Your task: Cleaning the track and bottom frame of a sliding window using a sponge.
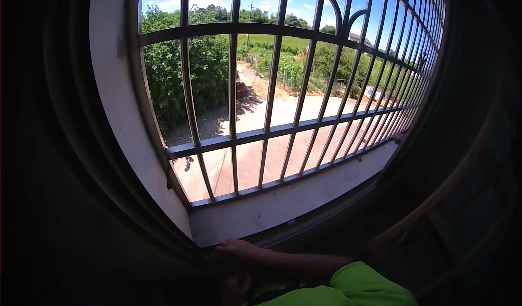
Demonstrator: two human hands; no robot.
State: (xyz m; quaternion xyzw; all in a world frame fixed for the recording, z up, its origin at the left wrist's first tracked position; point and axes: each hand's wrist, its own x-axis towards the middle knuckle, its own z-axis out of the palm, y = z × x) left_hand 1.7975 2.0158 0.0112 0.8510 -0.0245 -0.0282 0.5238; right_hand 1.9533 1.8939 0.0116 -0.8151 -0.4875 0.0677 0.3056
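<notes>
My right hand (234,247) rests at the lower left corner of the window frame (310,220), by the dark sill track; its forearm runs right to a bright green sleeve. Whether its fingers hold anything is too dark to tell. Below it, my left hand (236,285) shows dimly near the bottom edge, its fingers and anything in them lost in shadow. Beyond both hands stands a metal window grille (244,137) of upright bars and cross rails, set outside a pale ledge (261,218).
The white window reveal (118,102) rises at the left. Dark room surfaces surround the opening. A curved pale edge (440,192) shows faintly at the right. Outside are a paved yard (253,159), leafy trees (204,69) and a green field.
</notes>
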